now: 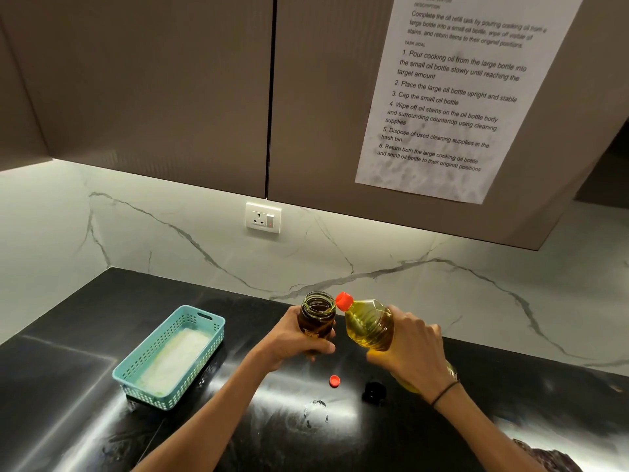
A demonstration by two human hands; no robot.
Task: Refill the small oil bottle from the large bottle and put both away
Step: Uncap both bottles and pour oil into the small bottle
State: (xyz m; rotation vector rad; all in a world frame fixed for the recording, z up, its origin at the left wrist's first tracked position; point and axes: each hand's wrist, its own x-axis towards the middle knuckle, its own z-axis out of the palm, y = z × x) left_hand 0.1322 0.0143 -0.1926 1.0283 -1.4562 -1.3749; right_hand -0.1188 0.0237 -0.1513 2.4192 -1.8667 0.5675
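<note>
Above the black counter (102, 318) your right hand (413, 349) grips the large bottle (369, 323), tilted with its long axis pointing left and its red spout (343, 300) just beside the open mouth of the small oil bottle (317, 316). Your left hand (289, 338) holds that one upright. The spout lies slightly right of the opening, so I judge it must go a little left.

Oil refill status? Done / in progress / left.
Done: both bottles uncapped; red cap and black lid lie on the counter. In hand: left hand holds the small bottle, right hand tilts the large bottle toward its mouth; no stream visible. Left: pour, cap both, put away.
</note>
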